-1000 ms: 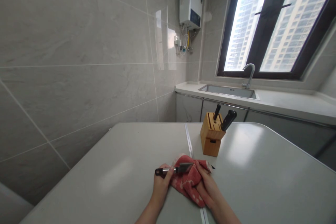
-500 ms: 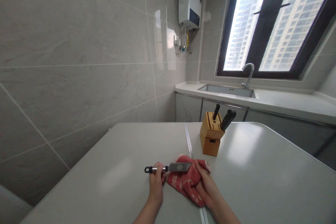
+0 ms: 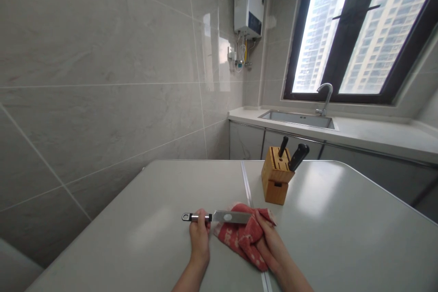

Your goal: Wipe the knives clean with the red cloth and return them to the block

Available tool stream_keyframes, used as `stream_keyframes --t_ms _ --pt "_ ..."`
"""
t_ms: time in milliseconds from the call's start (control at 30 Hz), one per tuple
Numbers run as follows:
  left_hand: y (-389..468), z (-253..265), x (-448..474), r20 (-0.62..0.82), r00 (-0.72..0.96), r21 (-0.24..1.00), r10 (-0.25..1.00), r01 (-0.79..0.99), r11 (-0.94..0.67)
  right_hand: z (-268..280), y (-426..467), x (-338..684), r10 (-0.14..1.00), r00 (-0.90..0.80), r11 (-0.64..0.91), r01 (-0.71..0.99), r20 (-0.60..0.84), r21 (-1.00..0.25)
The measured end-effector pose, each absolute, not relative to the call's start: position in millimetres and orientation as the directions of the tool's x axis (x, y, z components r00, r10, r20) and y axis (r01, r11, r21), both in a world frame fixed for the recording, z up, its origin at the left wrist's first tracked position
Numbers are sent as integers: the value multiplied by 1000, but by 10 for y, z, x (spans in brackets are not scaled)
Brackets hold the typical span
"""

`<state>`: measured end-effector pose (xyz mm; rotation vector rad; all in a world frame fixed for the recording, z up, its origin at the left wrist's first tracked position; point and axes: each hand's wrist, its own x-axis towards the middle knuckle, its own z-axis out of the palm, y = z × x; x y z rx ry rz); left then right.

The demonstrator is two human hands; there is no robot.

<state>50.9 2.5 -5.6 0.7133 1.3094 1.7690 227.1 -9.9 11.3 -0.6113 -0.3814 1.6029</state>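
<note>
My left hand point(image 3: 200, 232) is closed around the black and silver handle of a knife point(image 3: 222, 217), whose blade points right. The blade's tip end lies against a red and white patterned cloth point(image 3: 232, 235), where folds cover the very tip. My right hand point(image 3: 268, 239) grips the cloth with the thumb on top, pinching it around the blade's end; the other fingers are partly hidden under the folds. The cloth hangs in loose folds just above or on the table; I cannot tell which.
Beyond the cloth, a wooden knife block point(image 3: 275, 180) holds black-handled knives on the white table point(image 3: 153, 246). A metal strip point(image 3: 245, 178) runs across the tabletop. Behind are a counter with a sink point(image 3: 297, 120), a faucet point(image 3: 326, 98), a window and a wall-mounted water heater point(image 3: 248, 2).
My left hand has moved a little to the left with the knife, drawing more of the blade out past the cloth. My right hand and the cloth stay nearly in place.
</note>
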Motion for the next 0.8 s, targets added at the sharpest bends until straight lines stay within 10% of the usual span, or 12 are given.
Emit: stream_keyframes --t_ms 800 --pt "50 68 529 -185 -533 850 826 -509 -138 -1 -84 2284 986 -64 -152 -742 -156 -654"
